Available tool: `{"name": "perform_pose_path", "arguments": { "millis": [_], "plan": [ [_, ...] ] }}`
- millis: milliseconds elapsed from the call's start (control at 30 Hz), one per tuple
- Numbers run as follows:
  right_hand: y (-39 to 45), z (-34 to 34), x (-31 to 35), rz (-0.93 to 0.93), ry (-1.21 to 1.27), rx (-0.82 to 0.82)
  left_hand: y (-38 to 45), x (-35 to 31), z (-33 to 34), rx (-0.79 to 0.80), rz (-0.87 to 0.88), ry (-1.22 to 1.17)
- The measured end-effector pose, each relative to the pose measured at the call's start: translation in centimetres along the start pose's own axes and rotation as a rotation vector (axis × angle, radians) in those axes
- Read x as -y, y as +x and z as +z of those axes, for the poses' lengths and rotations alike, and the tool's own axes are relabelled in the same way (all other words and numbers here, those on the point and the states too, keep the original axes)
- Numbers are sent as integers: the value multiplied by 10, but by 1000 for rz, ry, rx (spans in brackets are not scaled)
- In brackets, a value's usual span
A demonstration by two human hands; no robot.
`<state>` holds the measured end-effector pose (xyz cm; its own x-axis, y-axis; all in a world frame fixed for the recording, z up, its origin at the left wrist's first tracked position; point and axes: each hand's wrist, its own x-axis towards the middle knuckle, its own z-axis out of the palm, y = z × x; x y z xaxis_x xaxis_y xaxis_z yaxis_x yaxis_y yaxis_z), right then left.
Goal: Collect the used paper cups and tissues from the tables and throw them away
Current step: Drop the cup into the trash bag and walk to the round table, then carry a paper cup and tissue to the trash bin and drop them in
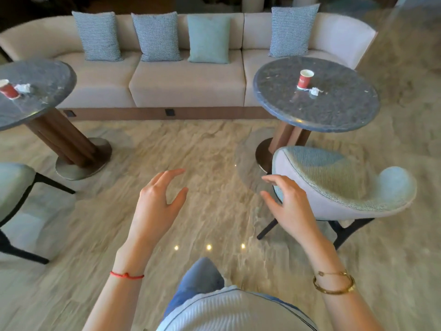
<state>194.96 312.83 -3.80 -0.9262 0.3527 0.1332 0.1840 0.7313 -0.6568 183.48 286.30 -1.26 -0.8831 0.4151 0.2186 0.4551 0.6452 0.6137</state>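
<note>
Left hand: the left hand [157,204] is held out over the floor, fingers spread and loosely curled, holding nothing; a thin red string bracelet [127,275] circles the wrist.
Right hand: the right hand [287,206] hangs empty with the fingers apart and bent, in front of the chair; a gold bangle [334,283] sits on the wrist.
Right table: a round table [334,115] with a dark speckled stone top on a ribbed brown column; a red paper cup [304,79] stands upright on it, a crumpled white tissue [314,91] just beside it.
Left table: a matching round stone table [43,75] at the frame's left edge carries a second red cup [8,89], with a wadded tissue [23,87] next to it.
Chair: a curved shell chair [338,185], woven pale-blue fabric, dark slim legs.
Sofa: a long cream upholstered sofa [186,77] with square cushions, three checked and one plain teal.
Floor: glossy, sand-toned veined stone floor [210,144].
</note>
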Motion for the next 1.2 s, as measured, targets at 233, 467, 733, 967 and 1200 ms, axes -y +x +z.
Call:
{"name": "perform_pose_path", "arguments": {
  "millis": [233,467,733,967,1200],
  "plan": [
    [110,0,-51,87,-4,-78,138,7,52,68,52,-24],
    [253,-5,-89,178,-18,-173,316,11,103,147,163,-60],
    [390,-26,-126,316,-31,-310,507,-11,164,269,336,-113],
    [475,-46,-192,417,-69,-337,624,-39,251,391,423,-167],
    [559,-72,-290,520,-93,-361,715,-83,362,469,389,-198]
  ]
}}
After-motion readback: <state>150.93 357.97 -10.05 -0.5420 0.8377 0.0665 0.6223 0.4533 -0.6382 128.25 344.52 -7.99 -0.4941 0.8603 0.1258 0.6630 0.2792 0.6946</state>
